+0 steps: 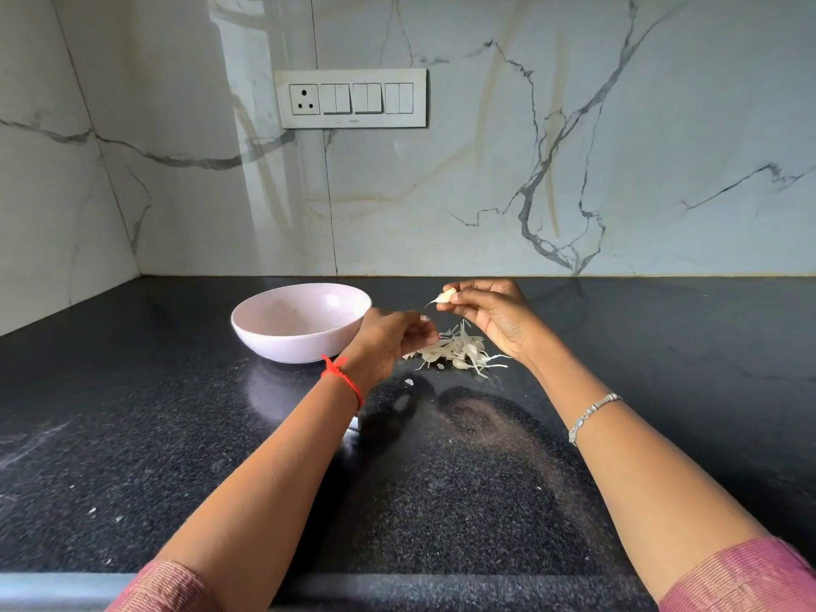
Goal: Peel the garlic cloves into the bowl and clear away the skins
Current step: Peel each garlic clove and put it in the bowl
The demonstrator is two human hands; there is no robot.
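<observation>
Pink ribbed sleeves (168, 585) fill both lower corners; a red thread (342, 377) circles the left wrist, a silver bracelet (591, 413) the right.

A black speckled stone countertop (441, 501) runs back to the wall. A pale pink bowl (291, 342) stands far on it, left of centre. A loose pile of garlic skins (459, 348) lies just right of it, with a small white scrap (409, 382) nearer.

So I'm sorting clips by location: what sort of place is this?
Probably a home kitchen: a dark speckled stone counter, a marble-look wall with a socket and switch panel, and a bowl beside a pile of garlic skins.
</observation>
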